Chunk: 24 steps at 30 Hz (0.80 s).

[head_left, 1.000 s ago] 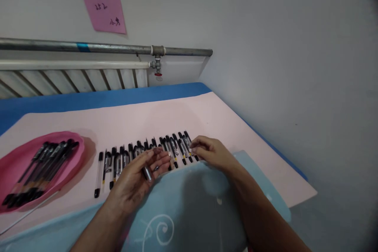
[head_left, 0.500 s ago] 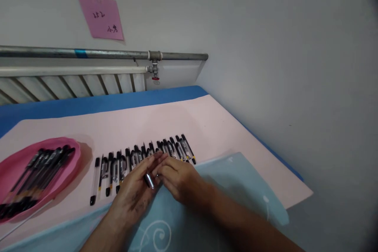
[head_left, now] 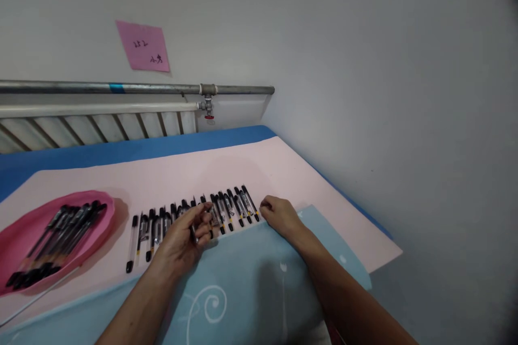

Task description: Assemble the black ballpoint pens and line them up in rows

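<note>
A row of black-capped clear pens (head_left: 223,207) lies side by side on the pink sheet (head_left: 162,183). My left hand (head_left: 180,240) hovers over the middle of the row, palm turned inward and fingers curled. A small dark, shiny piece shows between its fingers, too hidden to name. Just past the row's right end is my right hand (head_left: 281,218), its fingers pinched together close to the sheet. Whatever it pinches, if anything, is hidden. Part of the row is covered by my left hand.
On the left a pink basin (head_left: 111,215) holds several more pens (head_left: 67,242). A light blue patterned cloth (head_left: 246,264) covers the front edge. A thin white stick (head_left: 40,295) lies beside the basin. Behind are a blue surface (head_left: 170,145), a radiator (head_left: 101,128) and a pipe (head_left: 162,88).
My hands have parted. The right hand moved right, away from the left, to the end of the pen row. The silver piece seen in my left hand is now mostly hidden. The view shifted slightly.
</note>
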### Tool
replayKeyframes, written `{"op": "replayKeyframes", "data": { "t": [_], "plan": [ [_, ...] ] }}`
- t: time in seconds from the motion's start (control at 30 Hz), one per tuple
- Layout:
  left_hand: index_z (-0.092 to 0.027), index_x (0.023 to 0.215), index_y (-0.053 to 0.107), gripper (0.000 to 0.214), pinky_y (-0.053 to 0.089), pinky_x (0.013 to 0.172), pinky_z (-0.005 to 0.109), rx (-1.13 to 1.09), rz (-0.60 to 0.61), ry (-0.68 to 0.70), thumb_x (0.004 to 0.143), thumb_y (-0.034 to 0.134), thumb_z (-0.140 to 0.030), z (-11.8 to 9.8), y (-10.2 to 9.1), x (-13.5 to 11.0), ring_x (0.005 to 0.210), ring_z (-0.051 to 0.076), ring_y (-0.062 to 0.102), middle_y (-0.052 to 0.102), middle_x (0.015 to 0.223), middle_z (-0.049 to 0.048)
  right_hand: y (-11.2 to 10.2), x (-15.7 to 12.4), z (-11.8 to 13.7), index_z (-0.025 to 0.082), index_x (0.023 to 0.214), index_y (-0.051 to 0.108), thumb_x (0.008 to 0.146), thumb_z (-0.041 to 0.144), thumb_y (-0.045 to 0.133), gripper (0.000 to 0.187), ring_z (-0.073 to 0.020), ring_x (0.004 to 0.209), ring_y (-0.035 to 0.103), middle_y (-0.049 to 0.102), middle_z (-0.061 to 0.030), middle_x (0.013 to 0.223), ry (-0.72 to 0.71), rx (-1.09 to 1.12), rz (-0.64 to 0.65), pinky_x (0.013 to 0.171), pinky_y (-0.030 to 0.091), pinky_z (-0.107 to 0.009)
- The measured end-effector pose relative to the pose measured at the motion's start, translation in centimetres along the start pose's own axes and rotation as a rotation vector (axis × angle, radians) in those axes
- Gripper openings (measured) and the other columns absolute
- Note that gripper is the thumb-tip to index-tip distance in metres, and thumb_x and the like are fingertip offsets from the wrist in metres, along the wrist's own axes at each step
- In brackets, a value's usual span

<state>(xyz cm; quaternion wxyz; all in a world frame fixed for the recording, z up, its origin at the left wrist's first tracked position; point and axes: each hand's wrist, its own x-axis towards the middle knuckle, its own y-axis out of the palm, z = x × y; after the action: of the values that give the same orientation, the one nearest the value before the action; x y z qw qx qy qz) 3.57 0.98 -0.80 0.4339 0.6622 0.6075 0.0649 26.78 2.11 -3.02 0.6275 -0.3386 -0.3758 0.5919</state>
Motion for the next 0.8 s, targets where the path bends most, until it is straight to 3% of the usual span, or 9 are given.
{"op": "replayKeyframes", "data": {
  "t": [0.23,0.33,0.43,0.6,0.7,0.8],
  "plan": [
    [-0.010,0.082,0.057,0.009,0.025,0.032,0.015,-0.091,0.018,0.020,0.076,0.053,-0.015,-1.0,1.7,1.0,0.036,0.002,0.029,0.045,0.056,-0.0028,0.3,0.2,-0.4,0.019,0.068,0.063,0.073,0.022,0.045,0.018,-0.0135,0.066,0.056,0.064,-0.0015,0.069,-0.059,0.134,-0.020,0.061,0.037,-0.022],
    [-0.010,0.083,0.058,0.010,0.031,0.035,0.016,-0.121,0.029,0.042,0.077,0.051,-0.014,0.0,2.3,1.2,0.039,0.003,0.037,0.049,0.057,-0.0012,0.0,0.2,-0.4,0.018,0.071,0.062,0.075,0.024,0.043,0.020,-0.0135,0.066,0.056,0.063,-0.0012,0.068,-0.015,0.201,-0.087,0.063,0.039,-0.023],
    [-0.010,0.086,0.059,0.014,0.045,0.050,0.021,-0.107,-0.018,0.115,0.078,0.051,-0.018,1.6,2.7,1.1,0.054,0.009,0.054,0.059,0.066,0.0042,-0.6,-0.5,1.0,0.017,0.077,0.061,0.078,0.029,0.043,0.022,-0.0118,0.059,0.053,0.061,0.0004,0.066,-0.001,0.425,-0.112,0.057,0.040,-0.022],
    [-0.014,0.089,0.059,0.020,0.048,0.071,0.029,-0.077,-0.007,0.295,0.075,0.056,-0.029,3.8,4.1,0.2,0.082,0.017,0.061,0.066,0.089,0.0090,-0.5,-3.0,6.0,0.018,0.086,0.063,0.075,0.027,0.051,0.018,-0.0094,0.060,0.052,0.062,0.0007,0.075,-0.180,0.718,0.190,0.056,0.040,-0.020],
    [-0.016,0.092,0.059,0.026,0.046,0.077,0.031,-0.031,-0.004,0.332,0.073,0.058,-0.034,4.5,4.9,-0.5,0.089,0.018,0.060,0.065,0.097,0.0086,0.0,-3.9,8.3,0.018,0.081,0.062,0.071,0.018,0.053,0.014,-0.0092,0.064,0.053,0.061,0.0011,0.075,-0.190,0.762,0.233,0.056,0.040,-0.019],
    [-0.017,0.095,0.059,0.030,0.045,0.078,0.030,0.030,0.028,0.318,0.073,0.058,-0.036,4.4,5.0,-0.6,0.092,0.018,0.059,0.063,0.101,0.0093,-0.1,-3.2,8.7,0.018,0.074,0.060,0.067,0.017,0.053,0.010,-0.0076,0.055,0.048,0.055,0.0039,0.062,-0.143,0.755,0.293,0.050,0.037,-0.018]
  ]
}}
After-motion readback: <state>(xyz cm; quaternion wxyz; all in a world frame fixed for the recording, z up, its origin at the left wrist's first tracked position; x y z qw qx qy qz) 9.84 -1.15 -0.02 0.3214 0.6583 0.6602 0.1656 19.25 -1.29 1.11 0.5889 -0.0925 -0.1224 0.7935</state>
